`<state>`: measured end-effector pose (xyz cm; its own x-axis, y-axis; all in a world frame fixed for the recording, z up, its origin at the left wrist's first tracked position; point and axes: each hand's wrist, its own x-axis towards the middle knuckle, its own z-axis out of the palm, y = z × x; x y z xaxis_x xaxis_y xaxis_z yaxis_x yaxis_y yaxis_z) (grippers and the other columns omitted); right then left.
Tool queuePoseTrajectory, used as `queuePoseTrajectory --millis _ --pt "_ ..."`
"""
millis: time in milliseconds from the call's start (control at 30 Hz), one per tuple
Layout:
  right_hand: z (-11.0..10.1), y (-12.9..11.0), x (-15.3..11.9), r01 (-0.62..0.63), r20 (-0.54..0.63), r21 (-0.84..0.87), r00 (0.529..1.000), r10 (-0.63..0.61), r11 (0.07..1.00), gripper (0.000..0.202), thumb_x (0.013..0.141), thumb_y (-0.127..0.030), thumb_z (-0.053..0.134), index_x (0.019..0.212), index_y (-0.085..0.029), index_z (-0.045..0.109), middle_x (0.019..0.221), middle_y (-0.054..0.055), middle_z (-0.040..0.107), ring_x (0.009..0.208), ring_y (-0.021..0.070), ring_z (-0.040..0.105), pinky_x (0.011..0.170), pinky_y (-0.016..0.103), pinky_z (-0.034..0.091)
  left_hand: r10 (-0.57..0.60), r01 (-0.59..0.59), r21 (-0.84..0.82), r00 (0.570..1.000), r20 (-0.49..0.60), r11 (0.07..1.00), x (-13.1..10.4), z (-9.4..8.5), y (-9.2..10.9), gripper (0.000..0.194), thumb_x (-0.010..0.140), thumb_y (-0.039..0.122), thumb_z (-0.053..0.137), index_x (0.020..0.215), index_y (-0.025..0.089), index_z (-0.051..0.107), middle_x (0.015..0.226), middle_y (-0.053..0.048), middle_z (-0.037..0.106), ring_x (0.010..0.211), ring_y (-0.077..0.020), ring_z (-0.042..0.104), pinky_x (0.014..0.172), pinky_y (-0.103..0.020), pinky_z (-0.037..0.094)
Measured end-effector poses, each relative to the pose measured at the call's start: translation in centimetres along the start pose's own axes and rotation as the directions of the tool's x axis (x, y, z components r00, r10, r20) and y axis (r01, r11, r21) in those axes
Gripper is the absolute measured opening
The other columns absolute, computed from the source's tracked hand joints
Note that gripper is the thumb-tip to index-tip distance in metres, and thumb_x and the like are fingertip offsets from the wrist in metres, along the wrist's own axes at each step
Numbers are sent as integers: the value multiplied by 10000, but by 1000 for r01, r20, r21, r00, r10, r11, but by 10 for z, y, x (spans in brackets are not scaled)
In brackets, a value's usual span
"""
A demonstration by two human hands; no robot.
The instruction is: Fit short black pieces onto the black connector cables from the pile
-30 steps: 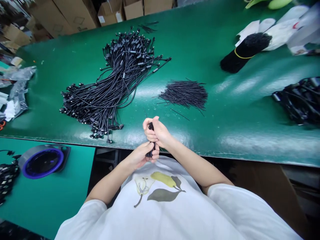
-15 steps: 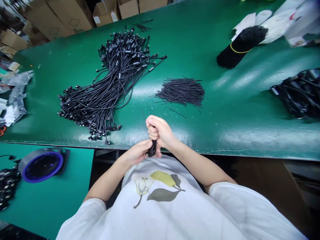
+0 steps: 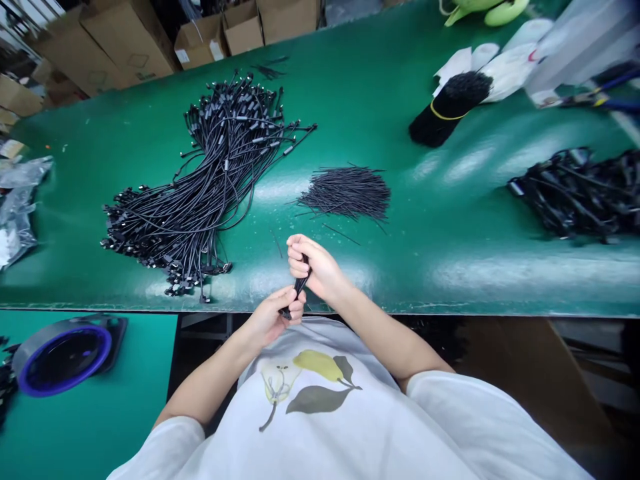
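Observation:
Near the bench's front edge, a folded black cable (image 3: 301,285) is held between my two hands. My left hand (image 3: 278,311) is closed round its lower end. Higher up, my right hand (image 3: 314,265) has its fingers curled round the upper part, hiding much of it. A thin black twist tie (image 3: 276,244) shows just left of my right fingertips; whether the hand grips it I cannot tell. Beyond my hands lies a pile of straight black twist ties (image 3: 345,193). A big heap of black cables with plugs (image 3: 200,180) spreads to the left.
A black bundle with a yellow band (image 3: 450,110) lies at the back right. Coiled black cables (image 3: 580,193) are at the far right, near pliers (image 3: 600,97). A purple-rimmed tape roll (image 3: 65,360) sits on the lower left table. Cardboard boxes (image 3: 130,47) stand behind the bench.
The view has shifted, so most bench items appear further left. My left hand has turned and now wraps the cable's lower end, which tilts more. My right hand stays closed on the upper part.

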<state>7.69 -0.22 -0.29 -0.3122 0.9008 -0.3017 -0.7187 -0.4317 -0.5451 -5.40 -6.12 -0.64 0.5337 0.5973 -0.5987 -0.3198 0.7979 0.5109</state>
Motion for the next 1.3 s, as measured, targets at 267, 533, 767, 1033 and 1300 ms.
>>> queuePoseTrajectory --millis 267,533,767,1033,1300 --pt "0 20 -17 108 -55 -100 992 -114 989 370 800 -521 586 678 -184 496 424 -133 207 358 27 80 331 160 101 193 -152 462 980 -44 874 1 -15 -19 395 813 539 601 759 156 526 590 39 405 549 -101 349 554 -249 284" --pt "-11 3 -13 155 94 -446 988 -126 882 355 927 -501 422 814 -188 544 511 -89 318 387 69 254 389 193 271 431 -239 835 903 2 496 3 -20 -15 352 917 485 439 819 174 574 631 18 478 605 -133 419 618 -268 298" --pt "-82 -96 38 127 372 -864 813 -448 -487 219 888 -200 489 985 -155 680 1196 165 563 1046 277 492 878 421 412 281 -260 181 955 -97 948 -1 -23 8 379 730 474 726 796 135 572 570 62 359 499 -60 278 481 -207 203" --pt "-82 -74 19 172 423 -858 771 -476 -483 182 928 -239 481 899 -161 644 940 114 631 845 222 551 770 343 419 325 -327 -3 940 -104 945 -2 -13 11 438 746 379 752 1066 109 622 611 46 405 510 -53 312 477 -197 201" --pt "-23 17 -25 428 403 -904 861 -311 16 177 941 -256 501 860 -179 639 735 7 571 640 120 530 591 229 411 488 -468 165 865 -113 868 10 -12 8 559 827 433 652 1282 123 559 631 50 414 530 -72 320 510 -210 259"
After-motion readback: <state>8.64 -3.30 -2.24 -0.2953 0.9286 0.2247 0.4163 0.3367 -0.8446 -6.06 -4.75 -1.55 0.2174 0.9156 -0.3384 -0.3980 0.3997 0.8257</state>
